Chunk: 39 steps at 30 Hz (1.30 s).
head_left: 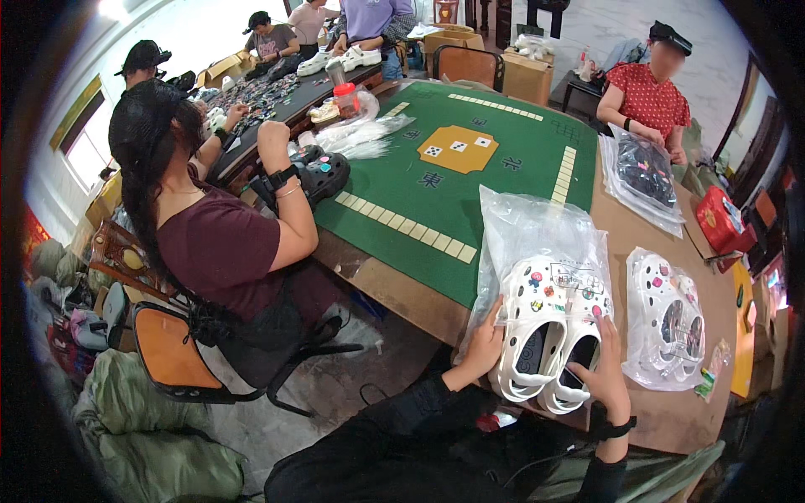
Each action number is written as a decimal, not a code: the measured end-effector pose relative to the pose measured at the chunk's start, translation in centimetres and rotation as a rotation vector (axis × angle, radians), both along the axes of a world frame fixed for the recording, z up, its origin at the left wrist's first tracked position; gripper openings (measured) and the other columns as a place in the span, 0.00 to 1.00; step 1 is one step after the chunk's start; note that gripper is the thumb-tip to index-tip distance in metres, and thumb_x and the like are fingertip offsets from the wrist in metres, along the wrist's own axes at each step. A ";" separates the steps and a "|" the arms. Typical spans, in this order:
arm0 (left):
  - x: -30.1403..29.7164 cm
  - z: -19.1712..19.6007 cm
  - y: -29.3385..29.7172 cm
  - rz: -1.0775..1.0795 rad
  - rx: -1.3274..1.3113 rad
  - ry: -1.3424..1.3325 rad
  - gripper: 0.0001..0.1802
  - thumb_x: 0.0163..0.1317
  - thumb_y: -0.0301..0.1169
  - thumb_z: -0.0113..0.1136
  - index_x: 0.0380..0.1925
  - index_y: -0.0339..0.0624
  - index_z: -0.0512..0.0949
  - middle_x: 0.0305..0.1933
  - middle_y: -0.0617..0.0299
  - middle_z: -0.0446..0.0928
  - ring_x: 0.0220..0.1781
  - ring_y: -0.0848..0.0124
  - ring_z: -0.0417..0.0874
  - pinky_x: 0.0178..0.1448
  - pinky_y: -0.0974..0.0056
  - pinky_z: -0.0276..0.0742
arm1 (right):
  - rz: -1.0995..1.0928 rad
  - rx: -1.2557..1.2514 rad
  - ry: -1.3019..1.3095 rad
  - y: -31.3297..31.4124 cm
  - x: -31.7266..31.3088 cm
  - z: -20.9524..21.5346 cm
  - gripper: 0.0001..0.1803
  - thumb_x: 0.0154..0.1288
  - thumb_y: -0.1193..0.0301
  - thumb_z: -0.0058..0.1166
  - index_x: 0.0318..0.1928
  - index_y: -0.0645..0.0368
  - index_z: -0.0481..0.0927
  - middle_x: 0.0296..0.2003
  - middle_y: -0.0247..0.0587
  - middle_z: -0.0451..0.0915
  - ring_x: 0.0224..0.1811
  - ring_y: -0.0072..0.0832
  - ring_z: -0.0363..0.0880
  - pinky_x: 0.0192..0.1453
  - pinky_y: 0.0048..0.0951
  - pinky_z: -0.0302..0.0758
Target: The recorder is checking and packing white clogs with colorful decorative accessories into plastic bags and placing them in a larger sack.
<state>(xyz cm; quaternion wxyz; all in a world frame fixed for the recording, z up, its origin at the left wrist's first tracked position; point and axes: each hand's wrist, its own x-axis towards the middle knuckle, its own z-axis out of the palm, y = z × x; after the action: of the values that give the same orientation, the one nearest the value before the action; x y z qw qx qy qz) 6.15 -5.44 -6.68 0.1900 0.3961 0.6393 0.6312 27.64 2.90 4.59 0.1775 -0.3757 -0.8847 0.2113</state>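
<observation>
Both hands gripped a pair of white clogs [549, 331] w/ charms at table [662, 419] edge: left hand [482, 344] at 9 o'clock, right hand [605, 373] at 4, fingers curled on it, half inside clear bag [528, 226].

Left hand [485, 342] and right hand [605, 375] gripping a pair of white clogs [549, 335] half inside a clear plastic bag [537, 230], on the worktop [402, 289], a second bagged pair [667, 318] just beside

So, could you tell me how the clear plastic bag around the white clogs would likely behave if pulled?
The clear bag looks thin and crinkled, so it would probably flop and slide. The white clogs half inside it, held by the left hand and right hand, seem light foam, likely keeping their shape.
</observation>
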 end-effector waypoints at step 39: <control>0.1 -0.9 0.2 -0.024 -0.001 -0.046 0.30 0.61 0.23 0.44 0.64 0.51 0.57 0.26 0.41 0.72 0.24 0.58 0.76 0.33 0.60 0.69 | -0.257 0.300 0.092 0.9 -1.3 -2.5 0.26 0.43 0.87 0.48 0.48 0.65 0.67 0.45 0.53 0.69 0.50 0.50 0.66 0.54 0.43 0.64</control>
<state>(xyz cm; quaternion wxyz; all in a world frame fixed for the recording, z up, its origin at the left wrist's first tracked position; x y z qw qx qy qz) 6.26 -5.25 -7.62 0.2122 0.3892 0.6301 0.6375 26.35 3.81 2.11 0.2974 -0.4448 -0.8419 0.0697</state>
